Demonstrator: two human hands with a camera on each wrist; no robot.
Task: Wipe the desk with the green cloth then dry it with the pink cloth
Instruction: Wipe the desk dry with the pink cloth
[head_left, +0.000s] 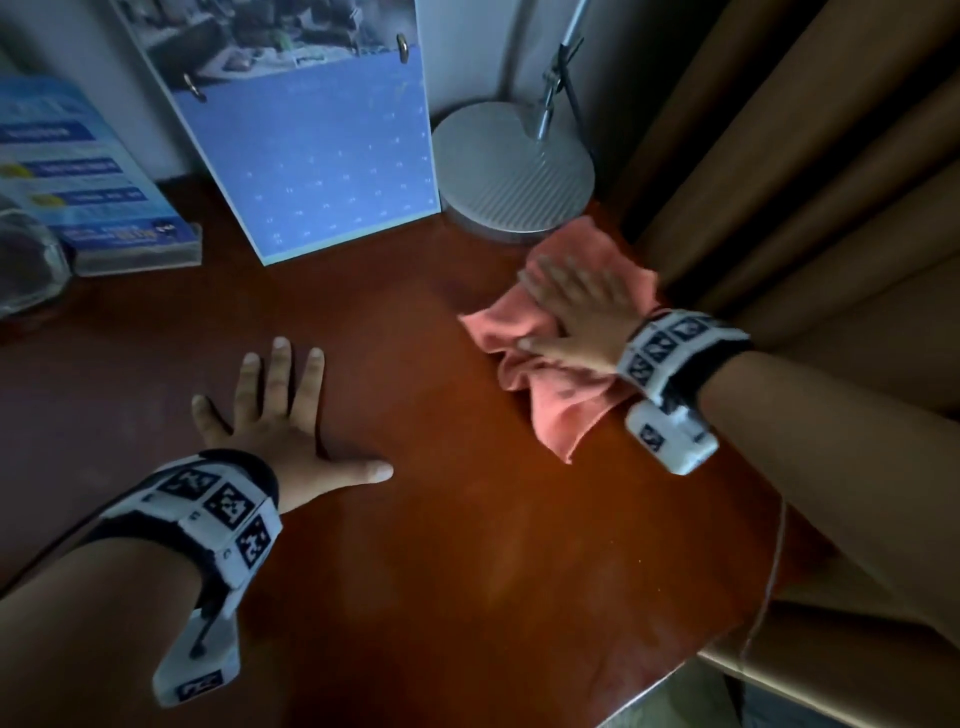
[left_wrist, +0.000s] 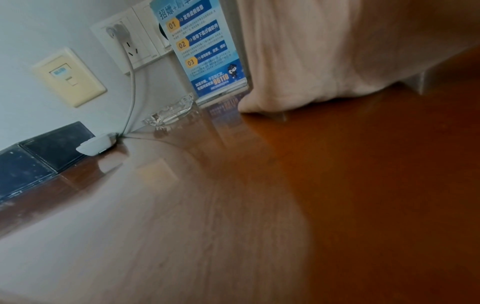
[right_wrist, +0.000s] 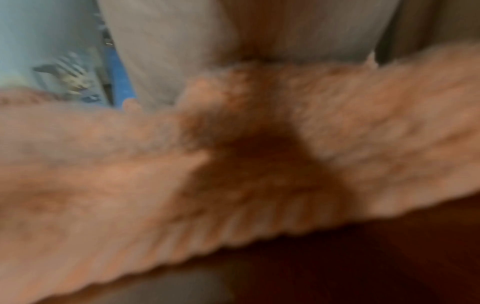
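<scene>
Pink cloth (head_left: 558, 358), soft and nappy, bunched into loose folds on the red-brown desk (head_left: 441, 545), at its far right part, just in front of the round grey lamp base (head_left: 514, 176) and beside the tan curtain (head_left: 831, 182). Pressed flat under the right hand (head_left: 576, 312): fingers straight and lying close together across the upper folds, thumb stretched out along the left side, nothing curled round the fabric. Spills out past the fingertips toward the lamp base, out to the left beyond the thumb in a pointed flap, and down below the wrist in a longer tail. Blurred at the fingers in the head view; fills the right wrist view as fuzzy salmon pile (right_wrist: 363, 133) with a darker crease at its middle, too smeared to make out the fingers.

Left hand (head_left: 291, 415) well apart from the cloth, palm down on bare wood, fingers straight and spread, thumb pointing right, holding nothing.

Propped at the back edge: blue calendar (head_left: 322, 166), blue leaflet stand (left_wrist: 207, 51), glass ashtray (left_wrist: 168, 113).
</scene>
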